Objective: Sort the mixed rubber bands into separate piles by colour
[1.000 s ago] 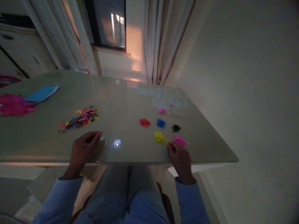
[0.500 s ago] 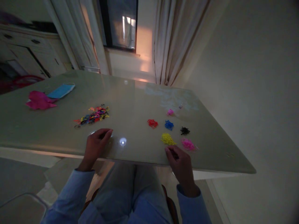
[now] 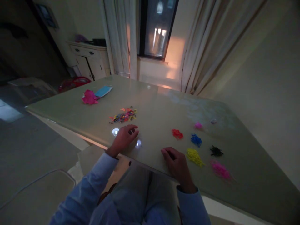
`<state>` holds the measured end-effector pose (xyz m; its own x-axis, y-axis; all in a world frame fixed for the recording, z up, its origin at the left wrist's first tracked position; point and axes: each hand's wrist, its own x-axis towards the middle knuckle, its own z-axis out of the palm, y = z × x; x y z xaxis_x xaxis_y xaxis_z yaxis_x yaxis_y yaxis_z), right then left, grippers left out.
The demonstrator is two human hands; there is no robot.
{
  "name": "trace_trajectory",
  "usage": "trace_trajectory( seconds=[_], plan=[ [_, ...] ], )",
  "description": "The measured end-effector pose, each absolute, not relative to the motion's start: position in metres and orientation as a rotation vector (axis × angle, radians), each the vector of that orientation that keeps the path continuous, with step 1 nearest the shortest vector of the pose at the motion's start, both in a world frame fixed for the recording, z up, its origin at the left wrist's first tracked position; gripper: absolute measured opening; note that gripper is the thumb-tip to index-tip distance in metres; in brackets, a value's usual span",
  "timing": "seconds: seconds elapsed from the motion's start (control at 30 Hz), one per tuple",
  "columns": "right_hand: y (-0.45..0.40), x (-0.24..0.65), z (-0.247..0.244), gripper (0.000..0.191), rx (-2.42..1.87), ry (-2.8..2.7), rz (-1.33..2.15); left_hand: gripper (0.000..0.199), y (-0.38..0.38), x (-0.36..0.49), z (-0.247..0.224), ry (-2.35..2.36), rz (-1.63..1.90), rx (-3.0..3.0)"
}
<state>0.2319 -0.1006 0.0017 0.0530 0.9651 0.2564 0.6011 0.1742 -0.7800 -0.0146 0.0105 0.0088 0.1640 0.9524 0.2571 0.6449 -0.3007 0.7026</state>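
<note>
My left hand (image 3: 125, 137) is over the near edge of the table, just below a mixed heap of small coloured bands (image 3: 124, 115); its thumb and index finger are apart and nothing shows between them. Closed in a pinch, my right hand (image 3: 175, 161) rests left of the yellow pile (image 3: 194, 157); whatever it may hold is hidden. Beyond it lie a red pile (image 3: 177, 134), a blue pile (image 3: 196, 140), a black pile (image 3: 216, 151) and a bright pink pile (image 3: 220, 170). A small pink clump (image 3: 198, 125) sits behind the blue one.
The glossy table (image 3: 154, 109) carries a crumpled pink item (image 3: 90, 97) and a blue face mask (image 3: 103, 91) at the far left. A small clear object (image 3: 213, 122) lies at the right. Behind are a white cabinet (image 3: 100, 64), curtains and a window.
The view has turned left, showing more of the room. My left hand has opened its thumb and index finger. My right hand now sits farther left of the yellow pile.
</note>
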Motion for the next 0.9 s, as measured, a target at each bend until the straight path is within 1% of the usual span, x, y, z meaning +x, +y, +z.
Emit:
trace_trajectory(
  seconds=[0.2, 0.3, 0.4, 0.57, 0.7, 0.8, 0.9],
  plan=[
    [-0.105, 0.233, 0.002, 0.031, -1.502, -1.622, 0.584, 0.031, 0.060, -0.033, 0.025, 1.891, 0.657, 2.186],
    [-0.106, 0.231, 0.002, 0.030, -1.492, -1.626, 0.564, 0.025, 0.073, -0.035, 0.030, 1.931, 0.509, 2.276],
    [-0.107, 0.232, 0.002, 0.030, -1.481, -1.620, 0.560, 0.029, 0.078, -0.034, 0.031, 1.921, 0.386, 2.335],
    [-0.110, 0.232, 0.003, 0.029, -1.474, -1.625, 0.574, 0.026, 0.082, -0.035, 0.029, 1.876, 0.315, 2.384],
    [-0.111, 0.232, 0.002, 0.029, -1.464, -1.626, 0.566, 0.034, 0.083, -0.036, 0.027, 1.848, 0.250, 2.439],
    [-0.112, 0.233, 0.002, 0.028, -1.449, -1.631, 0.563, 0.037, 0.083, -0.035, 0.025, 1.844, 0.281, 2.433],
    [-0.113, 0.234, 0.002, 0.027, -1.434, -1.631, 0.566, 0.036, 0.084, -0.036, 0.026, 1.840, 0.387, 2.394]
  ],
)
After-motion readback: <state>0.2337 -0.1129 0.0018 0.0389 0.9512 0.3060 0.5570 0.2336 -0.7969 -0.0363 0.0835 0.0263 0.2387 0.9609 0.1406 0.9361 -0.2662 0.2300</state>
